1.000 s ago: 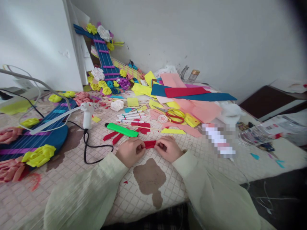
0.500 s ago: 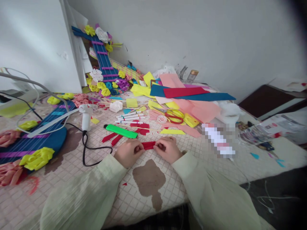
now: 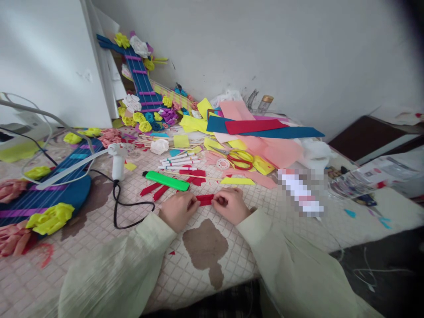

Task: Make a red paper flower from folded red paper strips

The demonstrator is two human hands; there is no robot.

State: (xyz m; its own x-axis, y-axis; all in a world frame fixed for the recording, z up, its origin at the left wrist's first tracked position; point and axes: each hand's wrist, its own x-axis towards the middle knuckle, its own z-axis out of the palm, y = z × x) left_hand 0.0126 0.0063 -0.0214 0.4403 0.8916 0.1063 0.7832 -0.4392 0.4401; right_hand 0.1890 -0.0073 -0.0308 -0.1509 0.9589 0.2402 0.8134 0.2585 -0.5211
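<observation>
Short, narrow strip of red paper: lies between the two hands, running crosswise from one to the other, roughly level with the fingertips. Left hand pinches its left end between thumb and curled forefinger; right hand pinches its right end likewise. Middle of strip is exposed; both ends are partly hidden by the fingers. Hands stand apart, the strip spanning the gap. Whether the strip touches the cloth below: cannot tell.

Surroundings. Bright green, oblong cutter with a black end lies just beyond the left hand, across loose red paper strips. A slim yellow paper strip lies beyond the right hand; scissors with red and yellow handles sit farther back. White glue gun with a black cord stands well to the left. Nearer the body than the red strip, an irregular brown patch marks the pale, diamond-patterned tablecloth.
</observation>
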